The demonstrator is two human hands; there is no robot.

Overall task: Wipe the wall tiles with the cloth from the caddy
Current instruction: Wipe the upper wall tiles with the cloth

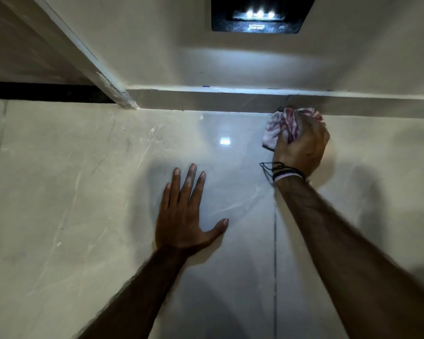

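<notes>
The right hand (301,145) is closed in a fist around the bunched pink-and-white cloth (283,126), pressing it against the wall tiles (83,192) at their top edge, just under the ledge (206,100). The left hand (184,216) lies flat and open on the glossy tile, holding nothing, well below and to the left of the cloth. The polished tile looks slippery, so the bracing palm may slide under weight. The loose cloth corner could trail unused, leaving streaks along the grout line (275,241).
</notes>
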